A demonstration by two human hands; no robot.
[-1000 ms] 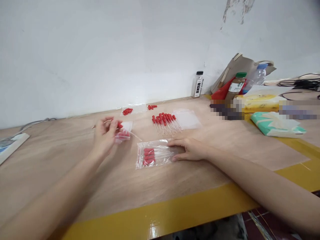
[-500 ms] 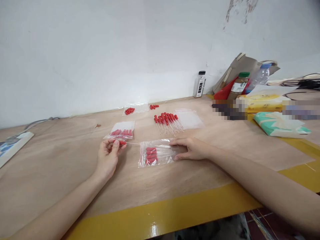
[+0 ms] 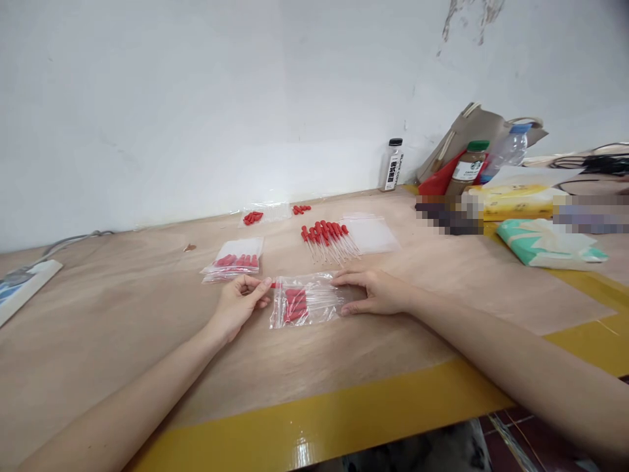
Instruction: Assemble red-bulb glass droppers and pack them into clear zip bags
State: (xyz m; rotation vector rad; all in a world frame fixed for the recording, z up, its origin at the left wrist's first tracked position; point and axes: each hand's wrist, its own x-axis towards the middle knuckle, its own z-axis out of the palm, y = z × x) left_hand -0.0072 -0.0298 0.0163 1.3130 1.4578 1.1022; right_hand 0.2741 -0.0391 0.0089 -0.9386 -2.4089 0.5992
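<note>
A clear plastic bag (image 3: 307, 300) holding red-bulbed glass droppers lies on the paper-covered table (image 3: 147, 341). My left hand (image 3: 240, 303) is pinched on a red-bulbed dropper (image 3: 272, 285) right at the bag's left opening. My right hand (image 3: 376, 292) rests with fingers flat on the bag's right end, holding it down. A second filled bag (image 3: 234, 260) lies just behind my left hand. Loose droppers (image 3: 327, 239) sit in a pile farther back, beside an empty clear bag (image 3: 371, 234).
Red bulbs (image 3: 252, 217) lie on another bag near the wall, a few more (image 3: 301, 209) beside it. A small bottle (image 3: 392, 165), a coffee bottle (image 3: 469, 169), a brown bag (image 3: 479, 131), tissue packs (image 3: 545, 242) and cables (image 3: 597, 164) crowd the right. A flat board (image 3: 22, 288) sits far left.
My left hand carried one dropper from beside the rear bag toward me and right, up to the front bag's opening. My right hand stayed on the bag.
</note>
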